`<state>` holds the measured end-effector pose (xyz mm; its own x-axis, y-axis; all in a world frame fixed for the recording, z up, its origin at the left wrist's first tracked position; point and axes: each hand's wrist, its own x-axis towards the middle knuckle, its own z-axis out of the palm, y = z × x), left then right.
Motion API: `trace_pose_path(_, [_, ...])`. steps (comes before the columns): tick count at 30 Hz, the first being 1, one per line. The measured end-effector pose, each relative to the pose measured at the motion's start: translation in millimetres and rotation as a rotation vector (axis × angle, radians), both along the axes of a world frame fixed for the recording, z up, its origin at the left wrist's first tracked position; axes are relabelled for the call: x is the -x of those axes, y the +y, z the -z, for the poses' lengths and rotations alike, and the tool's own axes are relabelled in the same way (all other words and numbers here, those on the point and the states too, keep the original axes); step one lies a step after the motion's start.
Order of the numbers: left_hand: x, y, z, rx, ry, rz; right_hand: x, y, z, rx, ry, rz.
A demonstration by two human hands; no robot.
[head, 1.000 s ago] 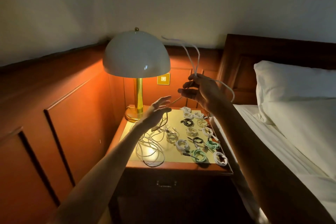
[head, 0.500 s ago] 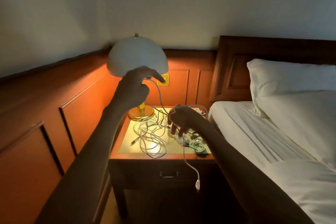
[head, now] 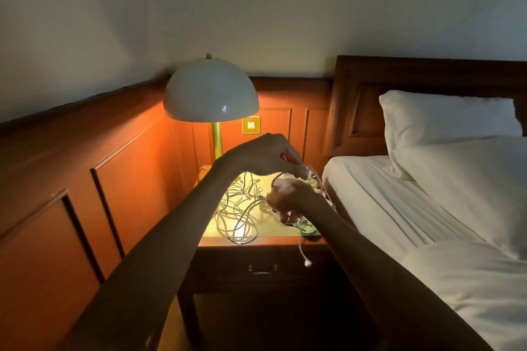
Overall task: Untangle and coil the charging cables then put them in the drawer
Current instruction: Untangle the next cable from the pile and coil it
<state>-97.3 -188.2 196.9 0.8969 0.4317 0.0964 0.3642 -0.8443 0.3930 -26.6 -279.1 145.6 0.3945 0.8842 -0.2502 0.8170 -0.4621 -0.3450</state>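
Wooden nightstand beside bed; cable in pinch of left hand, right hand.

One view only: head-worn wide-angle camera, sitting above and behind person's arms, facing forward and down into room corner. Desk lying just below frame centre, at arm's reach; left hand and right hand meeting over it. Lamp standing behind desk, bed filling right side, wall panelling running along left. Lens bowing straight lines near edges.

Behind the right hand: most coiled cables, part of the white cable.
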Motion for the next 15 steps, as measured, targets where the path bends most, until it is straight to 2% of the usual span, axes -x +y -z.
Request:
trace_pose_path(2, [10.0,-11.0,-1.8,0.13,-0.13,0.081,-3.0,0.0,4.2,0.055,0.001,-0.039])
trace_pose_path(4, [19.6,-13.3,2.0,0.26,-0.186,0.058,-10.3,-0.6,8.9,0.079,-0.017,-0.122])
trace_pose_path(6, [25.3,-10.9,11.7,0.306,-0.229,0.01,-19.8,-7.7,11.3,-0.045,-0.087,-0.211])
trace_pose_path(7, [27.2,-9.0,17.3,0.319,-0.268,-0.028,-23.7,-14.4,11.1,-0.154,-0.036,-0.228])
trace_pose_path(9, [34.5,-9.0,21.8,0.374,-0.395,-0.084,-25.4,-30.4,5.0,-0.337,0.231,-0.221])
trace_pose_path(11, [42.8,-10.9,22.4,0.349,-0.486,-0.138,-21.2,-43.7,-2.6,-0.455,0.644,-0.164])
trace_pose_path(13, [47.5,-18.6,24.2,0.283,-0.474,-0.147,-17.6,-49.6,-7.9,-0.622,1.06,-0.022])
trace_pose_path(15, [48.8,-35.4,27.5,0.277,-0.435,-0.119,-15.1,-49.2,-18.2,-0.786,1.227,0.104])
